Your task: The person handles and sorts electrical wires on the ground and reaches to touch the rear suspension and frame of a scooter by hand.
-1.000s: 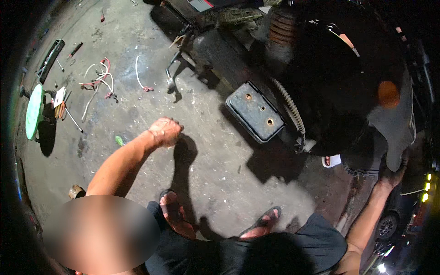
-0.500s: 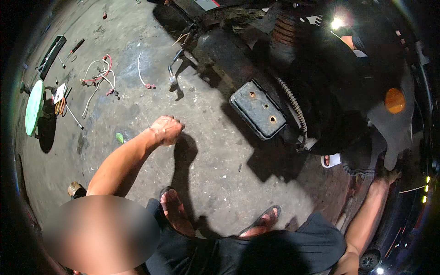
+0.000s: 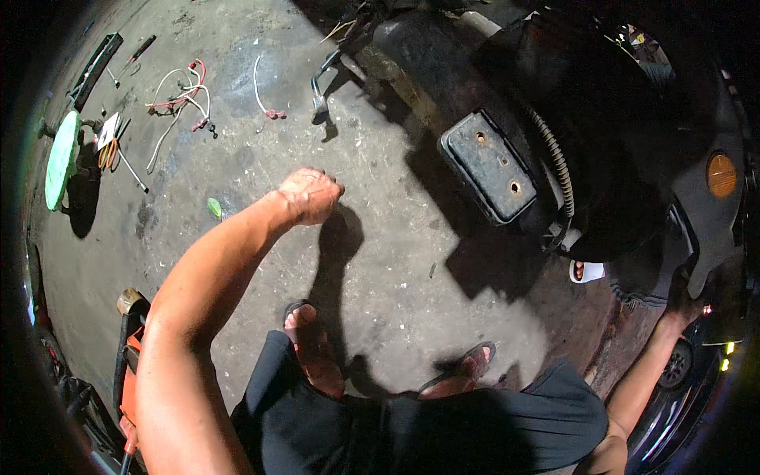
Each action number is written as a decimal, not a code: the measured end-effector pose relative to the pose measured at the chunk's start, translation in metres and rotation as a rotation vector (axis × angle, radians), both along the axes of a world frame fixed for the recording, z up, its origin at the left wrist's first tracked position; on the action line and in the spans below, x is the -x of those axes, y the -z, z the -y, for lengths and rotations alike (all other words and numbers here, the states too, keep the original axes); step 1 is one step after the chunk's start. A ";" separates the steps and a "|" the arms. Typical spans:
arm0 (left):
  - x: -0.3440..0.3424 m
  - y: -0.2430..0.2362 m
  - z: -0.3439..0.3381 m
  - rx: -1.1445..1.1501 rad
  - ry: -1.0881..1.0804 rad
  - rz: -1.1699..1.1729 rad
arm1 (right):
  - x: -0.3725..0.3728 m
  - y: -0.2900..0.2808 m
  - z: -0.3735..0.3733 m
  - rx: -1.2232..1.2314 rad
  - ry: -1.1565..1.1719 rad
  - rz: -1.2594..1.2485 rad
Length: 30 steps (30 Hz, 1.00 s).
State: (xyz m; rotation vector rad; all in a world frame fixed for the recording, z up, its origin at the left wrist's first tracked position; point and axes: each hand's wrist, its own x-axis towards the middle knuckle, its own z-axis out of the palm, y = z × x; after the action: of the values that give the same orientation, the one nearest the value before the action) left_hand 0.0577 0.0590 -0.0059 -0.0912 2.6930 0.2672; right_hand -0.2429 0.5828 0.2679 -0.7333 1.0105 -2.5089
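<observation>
My left hand [image 3: 310,195] is held over the concrete floor, closed in a fist with its back up and nothing showing in it. To its right stands a black motorcycle or scooter [image 3: 546,103]. A flat dark box cover with several holes [image 3: 489,162] and a ribbed hose [image 3: 556,162] are on its near side. An orange lens [image 3: 721,175] sits on its dark rear panel [image 3: 704,229]. My right hand [image 3: 679,307] reaches to the low tip of that panel at the far right. Its fingers are lost in shadow, so their grip does not show.
Cables [image 3: 186,99], a long metal tool [image 3: 131,170] and a black tray [image 3: 95,71] lie on the floor at the left. A green-topped stool [image 3: 63,161] stands nearby. A metal stand or lever [image 3: 318,99] juts from the vehicle. An orange-red frame [image 3: 129,380] is beside my left arm.
My left fist has moved slightly right and away from me. The view has shifted, so the vehicle appears farther right and the orange-red frame shows more. My right hand stays by the rear panel.
</observation>
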 end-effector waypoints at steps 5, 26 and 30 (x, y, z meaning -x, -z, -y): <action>-0.001 0.004 0.004 0.024 0.024 0.020 | -0.002 -0.002 0.002 -0.043 0.030 -0.010; 0.006 0.007 -0.001 0.008 0.052 -0.029 | -0.018 0.015 0.038 -0.276 0.082 -0.096; -0.001 0.008 0.005 0.005 0.020 -0.009 | -0.009 0.027 0.038 -0.447 0.265 -0.072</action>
State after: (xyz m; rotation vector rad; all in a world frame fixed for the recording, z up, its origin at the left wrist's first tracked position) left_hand 0.0589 0.0535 -0.0136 -0.0650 2.7023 0.2552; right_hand -0.2342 0.5451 0.2411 -0.5846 1.7168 -2.3370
